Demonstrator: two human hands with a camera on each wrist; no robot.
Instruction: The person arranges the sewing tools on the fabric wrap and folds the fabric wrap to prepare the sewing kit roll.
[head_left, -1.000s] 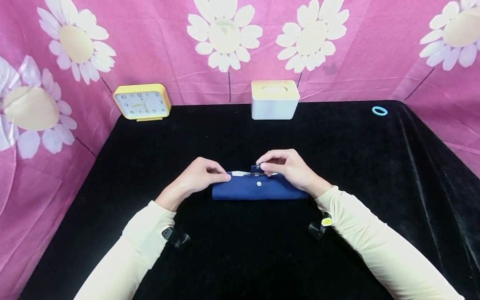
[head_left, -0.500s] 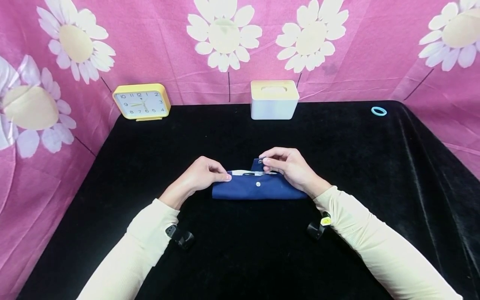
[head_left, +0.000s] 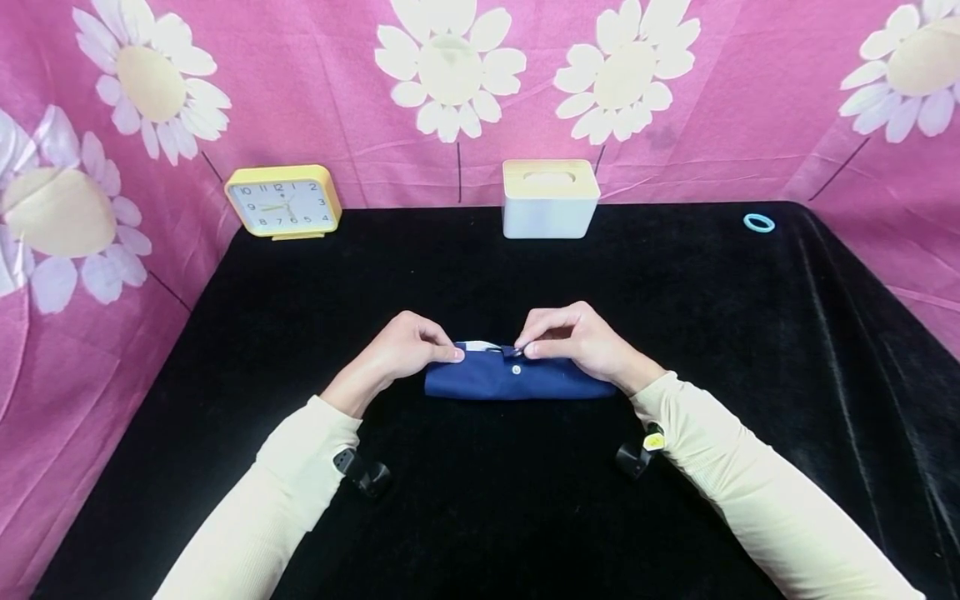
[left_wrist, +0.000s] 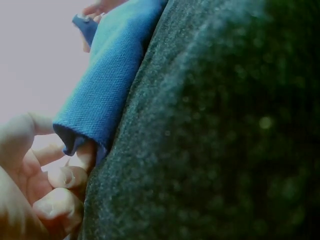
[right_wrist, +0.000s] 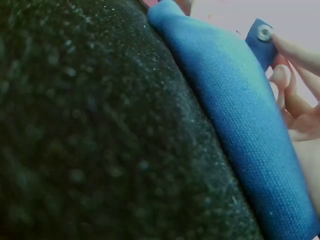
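Black velvet table (head_left: 750, 350), pink daisy backdrop (head_left: 337, 100); both hands pinch the blue pouch (head_left: 517, 383)

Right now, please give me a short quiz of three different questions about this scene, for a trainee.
1. True or false: the right hand pinches the snap tab of the navy fabric pouch.
2. Which hand holds the pouch's end nearest the yellow clock? A) left hand B) right hand
3. Fill in: the light blue ring lies on the black ____.

Key: 1 true; 2 A; 3 cloth.
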